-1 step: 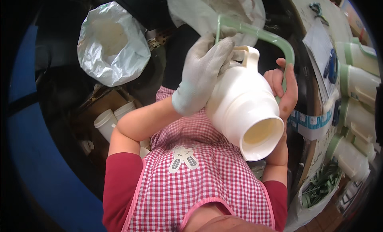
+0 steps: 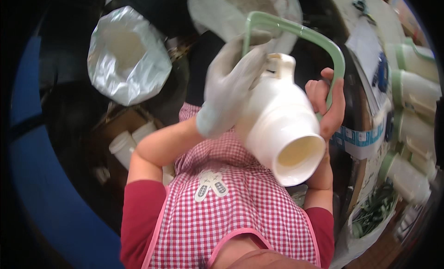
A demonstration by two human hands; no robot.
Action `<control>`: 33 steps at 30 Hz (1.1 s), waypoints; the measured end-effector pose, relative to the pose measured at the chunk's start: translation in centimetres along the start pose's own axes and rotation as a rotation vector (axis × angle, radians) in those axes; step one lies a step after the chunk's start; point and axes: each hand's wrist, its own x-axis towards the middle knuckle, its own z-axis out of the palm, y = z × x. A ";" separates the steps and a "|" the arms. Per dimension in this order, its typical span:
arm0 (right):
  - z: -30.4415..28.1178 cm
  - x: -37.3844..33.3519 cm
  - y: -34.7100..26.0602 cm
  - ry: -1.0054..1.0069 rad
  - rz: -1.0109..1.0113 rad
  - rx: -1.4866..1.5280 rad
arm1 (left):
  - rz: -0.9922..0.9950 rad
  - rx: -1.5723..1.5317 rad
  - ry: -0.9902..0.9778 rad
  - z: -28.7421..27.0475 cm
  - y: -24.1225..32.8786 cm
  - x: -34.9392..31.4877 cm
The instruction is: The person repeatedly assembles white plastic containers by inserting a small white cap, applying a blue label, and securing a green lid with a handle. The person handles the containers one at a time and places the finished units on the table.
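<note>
A glossy white jug [image 2: 282, 116] lies tilted in front of my chest, its wide round mouth facing down towards me. At its far end is a small white loop lug. A pale green bail handle [image 2: 296, 24] arches over that end. My left hand [image 2: 226, 86], in a whitish work glove, is closed against the jug's left side, with its fingers by the handle's left leg; some fingertips are hidden. Bare, my right hand [image 2: 330, 105] pinches the handle's right leg between thumb and curled fingers. The jug hides part of that hand and wrist.
At far left stands an open plastic-lined container [image 2: 127, 56]; another plastic bag [image 2: 245, 10] is ahead. A cardboard box [image 2: 122, 123] holds white cups. To my right are stacked white-and-green jugs [image 2: 418, 91], papers [image 2: 365, 61] and a bag of dark green pieces [image 2: 372, 213].
The jug and both hands have shifted slightly left. The green handle's arch sits a little higher above the jug. Both hands keep their hold.
</note>
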 end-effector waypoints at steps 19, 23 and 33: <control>-15.4 10.6 -23.9 0.341 -0.812 -0.392 | 0.555 0.181 0.187 -17.1 5.5 4.9; -18.2 22.2 -27.3 0.488 -0.978 -0.535 | 0.307 0.186 0.432 -17.1 -1.3 3.4; -28.3 26.2 -23.4 0.931 -1.078 -1.305 | 0.130 0.199 0.205 -12.0 -4.6 3.5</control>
